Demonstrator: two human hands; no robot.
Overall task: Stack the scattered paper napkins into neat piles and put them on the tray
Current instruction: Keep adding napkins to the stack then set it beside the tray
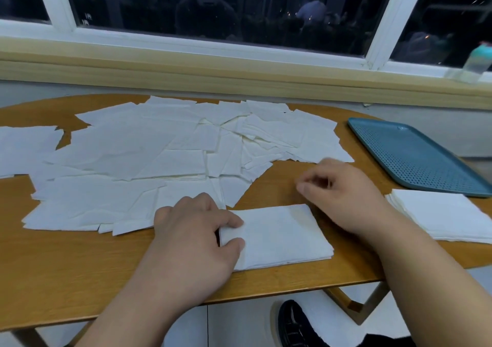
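Left hand sits closest, at the near edge of the loose napkins. Its fingers and thumb pinch the left edge of a small pile on the tabletop. The right hand hovers just behind that pile's right corner, fingers loosely curled and holding nothing (it is blurred). A squared second pile lies just beside the tray, which carries nothing. Stacking looks midway. Next, probably, the right hand fetches another napkin and lays it square.
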